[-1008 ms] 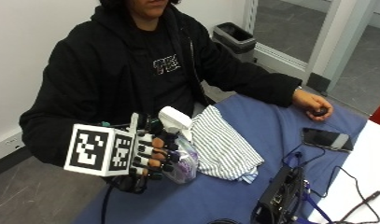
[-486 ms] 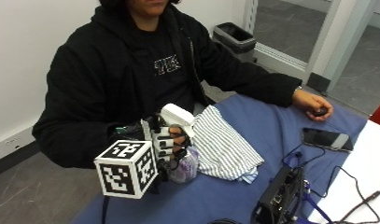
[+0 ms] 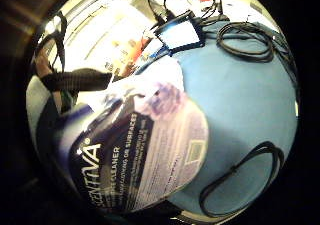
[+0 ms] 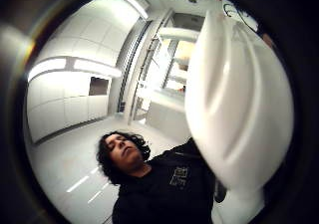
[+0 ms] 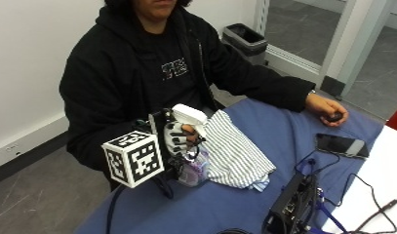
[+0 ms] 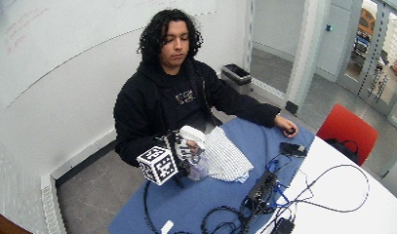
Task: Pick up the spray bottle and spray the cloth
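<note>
Left of centre in the outside view, the black-gloved right hand [image 5: 177, 141], its grip curled round the clear spray bottle with white trigger head [image 5: 189, 146], has tilted upright beside the striped cloth [image 5: 237, 156] on the blue tabletop [image 5: 282, 131]; spraying looks imminent.

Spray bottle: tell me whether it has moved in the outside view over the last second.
No. The spray bottle stays beside the striped cloth, gripped by the right hand; only the wrist has turned.
</note>
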Tool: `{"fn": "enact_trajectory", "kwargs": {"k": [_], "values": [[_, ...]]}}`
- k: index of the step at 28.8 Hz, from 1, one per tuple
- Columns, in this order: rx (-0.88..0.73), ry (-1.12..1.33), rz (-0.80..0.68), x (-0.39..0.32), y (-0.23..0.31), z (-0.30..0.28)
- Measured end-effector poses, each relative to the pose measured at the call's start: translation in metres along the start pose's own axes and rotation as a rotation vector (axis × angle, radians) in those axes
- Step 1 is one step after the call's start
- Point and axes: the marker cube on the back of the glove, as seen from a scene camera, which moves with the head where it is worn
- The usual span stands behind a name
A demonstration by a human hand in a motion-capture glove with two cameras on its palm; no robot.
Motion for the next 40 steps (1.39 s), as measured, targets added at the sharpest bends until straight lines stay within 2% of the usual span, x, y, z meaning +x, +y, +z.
{"fn": "enact_trajectory", "kwargs": {"k": [6, 16, 21, 29, 40], "values": [[0.101, 0.041, 0.024, 0.006, -0.004, -0.006], [0.145, 0.043, 0.005, 0.009, -0.002, -0.006], [0.183, 0.035, -0.002, 0.011, -0.02, 0.013], [-0.022, 0.134, 0.07, -0.017, -0.005, -0.02], [-0.48, 0.283, 0.284, -0.055, -0.03, -0.03]]}}
